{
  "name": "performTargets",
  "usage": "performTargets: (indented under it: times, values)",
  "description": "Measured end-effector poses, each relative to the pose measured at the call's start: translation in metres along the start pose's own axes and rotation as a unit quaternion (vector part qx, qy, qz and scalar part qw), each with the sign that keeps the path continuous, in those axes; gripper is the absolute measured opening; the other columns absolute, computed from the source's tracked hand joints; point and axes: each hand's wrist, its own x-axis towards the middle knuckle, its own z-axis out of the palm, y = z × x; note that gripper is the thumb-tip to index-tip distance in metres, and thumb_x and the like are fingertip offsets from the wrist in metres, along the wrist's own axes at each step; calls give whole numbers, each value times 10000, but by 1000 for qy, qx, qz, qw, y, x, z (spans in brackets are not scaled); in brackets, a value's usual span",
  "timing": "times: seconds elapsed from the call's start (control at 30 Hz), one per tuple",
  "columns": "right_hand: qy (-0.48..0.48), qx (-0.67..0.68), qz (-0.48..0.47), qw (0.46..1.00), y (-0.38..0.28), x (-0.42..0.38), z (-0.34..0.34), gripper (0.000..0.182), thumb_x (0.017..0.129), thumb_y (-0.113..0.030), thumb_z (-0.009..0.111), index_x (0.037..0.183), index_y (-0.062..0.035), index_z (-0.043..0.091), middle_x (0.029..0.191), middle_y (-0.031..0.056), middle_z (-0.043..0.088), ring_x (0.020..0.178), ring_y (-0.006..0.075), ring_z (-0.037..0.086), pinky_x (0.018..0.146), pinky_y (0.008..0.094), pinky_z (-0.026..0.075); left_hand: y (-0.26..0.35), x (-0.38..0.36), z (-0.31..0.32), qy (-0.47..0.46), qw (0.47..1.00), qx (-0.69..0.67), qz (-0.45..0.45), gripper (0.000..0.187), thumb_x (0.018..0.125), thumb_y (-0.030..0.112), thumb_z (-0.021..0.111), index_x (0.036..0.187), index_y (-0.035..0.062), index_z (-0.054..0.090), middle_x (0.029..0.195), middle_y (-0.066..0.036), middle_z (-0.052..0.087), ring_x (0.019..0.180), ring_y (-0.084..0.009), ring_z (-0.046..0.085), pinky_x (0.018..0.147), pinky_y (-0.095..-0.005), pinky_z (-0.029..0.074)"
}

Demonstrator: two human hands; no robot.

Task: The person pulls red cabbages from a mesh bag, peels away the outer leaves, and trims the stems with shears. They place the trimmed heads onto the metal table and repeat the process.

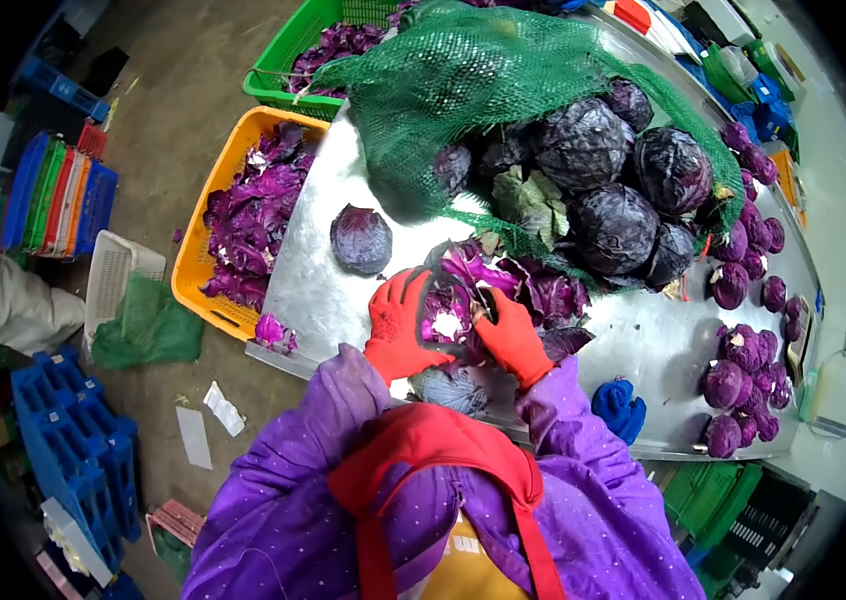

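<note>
While a single red cabbage is gripped between both hands at the near table edge, it sits between left hand at nine o'clock and right hand at three, equally near. One trimmed head lies at eleven o'clock; about six untrimmed heads spill from one green net sack at one o'clock.

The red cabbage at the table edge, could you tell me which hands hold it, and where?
Both hands: the left hand and right hand grip the red cabbage by its opposite sides.
</note>
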Motion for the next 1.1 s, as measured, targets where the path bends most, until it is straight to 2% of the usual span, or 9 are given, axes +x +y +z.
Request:
performTargets:
  times: [0.1, 0.17, 0.23, 0.4, 0.5, 0.57, 0.83, 0.87, 1.1]
  values:
    - [-26, 3, 60, 998, 25, 19, 6, 389, 842, -253, 627, 1136, 1, 603, 902, 277, 662, 857, 446, 644, 758, 475, 505, -6, 10, -7, -52, 998, -7, 18, 1157, 463, 463, 885, 1445, 118, 379, 1425, -141, 388, 1327, -368, 340, 1111, -483, 253]
    - [73, 27, -7, 997, 41, 25, 21, 331, 843, -234, 626, 1057, 18, 611, 862, 256, 664, 807, 402, 666, 717, 450, 494, -18, 8, -13, -80, 995, 4, 56, 1166, 463, 466, 887, 1450, 113, 376, 1430, -153, 391, 1340, -373, 342, 1129, -484, 249]
    - [19, 83, 27, 996, 30, 20, 13, 313, 853, -229, 623, 1049, 14, 617, 833, 227, 663, 746, 354, 652, 692, 429, 487, -27, 13, -21, -81, 994, -22, 75, 1191, 462, 472, 886, 1457, 80, 361, 1439, -162, 396, 1353, -355, 349, 1142, -491, 241]
    - [-7, 117, 67, 991, 29, -12, 13, 307, 949, -288, 610, 1060, -3, 619, 732, 144, 631, 686, 171, 597, 652, 354, 477, -17, -14, -23, 94, 992, 79, -2, 1202, 489, 495, 892, 1456, 42, 342, 1429, -180, 411, 1341, -374, 367, 1144, -504, 238]
    - [102, 18, -59, 993, 21, -32, 9, 472, 953, -298, 602, 1338, -39, 513, 1058, 223, 656, 967, 333, 660, 828, 399, 506, -8, -32, -7, 107, 993, -4, -48, 1170, 531, 456, 907, 1465, 37, 342, 1444, -192, 414, 1352, -395, 355, 1121, -509, 265]
    - [65, -35, -66, 995, -18, -33, -8, 577, 957, -303, 589, 1442, -56, 398, 1273, 241, 570, 1067, 421, 611, 894, 426, 497, 0, -29, 3, 129, 989, -23, -65, 1158, 536, 412, 916, 1464, 48, 326, 1460, -208, 376, 1338, -405, 360, 1105, -507, 305]
    - [-32, -167, -112, 979, -47, -12, -4, 545, 967, -311, 542, 1437, -78, 395, 1318, 255, 536, 975, 436, 635, 781, 461, 541, -4, -16, 17, 171, 982, -67, -35, 1138, 546, 384, 922, 1458, 62, 321, 1463, -204, 362, 1355, -407, 344, 1115, -515, 287]
    - [-34, -167, -92, 981, -51, -12, -6, 516, 965, -242, 559, 1429, -67, 417, 1243, 191, 582, 1010, 397, 621, 821, 436, 511, -4, -15, 19, 181, 980, -75, -33, 1110, 555, 377, 918, 1445, 64, 332, 1453, -208, 364, 1336, -405, 358, 1108, -519, 286]
    - [39, -126, -156, 979, -35, 18, -1, 427, 949, -250, 563, 1339, -83, 516, 1143, 216, 628, 910, 401, 646, 739, 464, 530, -9, -5, 26, 185, 982, -38, -26, 1057, 539, 406, 917, 1385, 55, 390, 1387, -214, 399, 1281, -404, 378, 1067, -517, 300]
